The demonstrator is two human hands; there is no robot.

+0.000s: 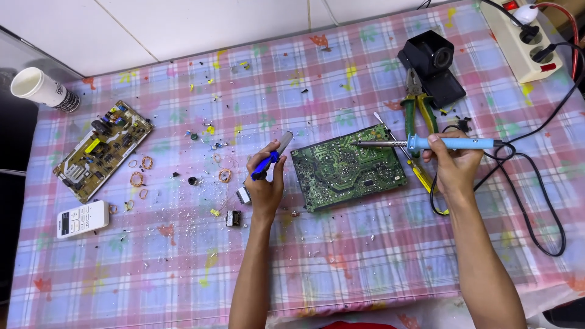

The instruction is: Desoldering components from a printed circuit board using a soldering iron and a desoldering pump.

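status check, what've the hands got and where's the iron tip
Left hand shut on blue desoldering pump. Right hand shut on soldering iron, tip over green circuit board. Pliers beside board, nothing blocking.

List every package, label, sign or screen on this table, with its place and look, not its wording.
White cup: far left edge, lying tilted, with a dark printed band near its base.
White remote control: left side, below the tan circuit board; rectangular, small pale screen, rows of buttons.
Nothing else labelled can be made out; no packages or signs.
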